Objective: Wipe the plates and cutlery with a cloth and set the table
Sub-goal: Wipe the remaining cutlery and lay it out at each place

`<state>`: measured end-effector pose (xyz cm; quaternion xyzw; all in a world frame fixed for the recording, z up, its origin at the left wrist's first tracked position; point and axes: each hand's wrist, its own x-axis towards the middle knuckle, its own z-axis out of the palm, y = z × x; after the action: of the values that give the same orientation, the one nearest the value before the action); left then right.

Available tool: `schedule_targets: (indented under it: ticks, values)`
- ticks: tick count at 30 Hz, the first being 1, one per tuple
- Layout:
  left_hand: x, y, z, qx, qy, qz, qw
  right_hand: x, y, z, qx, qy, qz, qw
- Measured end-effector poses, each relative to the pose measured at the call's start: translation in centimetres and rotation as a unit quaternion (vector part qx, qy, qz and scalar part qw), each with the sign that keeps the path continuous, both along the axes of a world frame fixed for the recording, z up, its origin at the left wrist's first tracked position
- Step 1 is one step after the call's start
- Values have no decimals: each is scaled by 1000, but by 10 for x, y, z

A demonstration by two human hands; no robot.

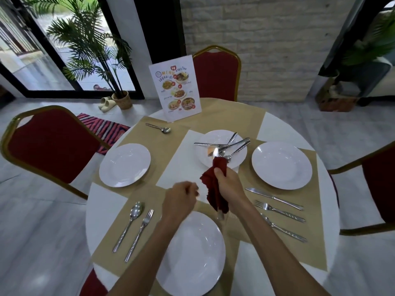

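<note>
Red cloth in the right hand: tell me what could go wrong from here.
1. The cutlery piece wrapped in the red cloth, gripped by the right hand, might slip down onto the near plate.
2. Its tip sits close to the loose cutlery pile on the centre plate; a swing could scatter it.

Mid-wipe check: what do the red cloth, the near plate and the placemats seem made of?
Red cloth: soft fabric, matte; it crumples and drapes from the right hand. Near plate: glossy white, with glints; glazed ceramic or melamine, unclear. Placemats: matte beige with fine woven ribbing; fibre or vinyl, unclear.
</note>
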<state>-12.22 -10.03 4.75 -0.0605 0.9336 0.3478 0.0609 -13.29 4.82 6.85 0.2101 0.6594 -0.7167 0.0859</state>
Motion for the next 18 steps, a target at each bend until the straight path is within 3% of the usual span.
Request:
schedule_targets:
  ticks: [3, 9, 12, 16, 18]
  values:
    - [-17, -4, 19, 54, 66, 50, 995, 6, -5, 4, 24, 21, 80, 996]
    - [-37, 6, 30, 199, 9, 112, 974, 16, -21, 9, -11, 34, 133, 990]
    - [-44, -7, 34, 206, 2, 128, 970, 26, -18, 10, -4, 28, 169, 985]
    - [-51, -20, 43, 198, 50, 219, 954, 36, -15, 16, 13, 10, 226, 974]
    - [-47, -15, 44, 172, 72, 216, 958, 34, -17, 22, 17, 14, 232, 972]
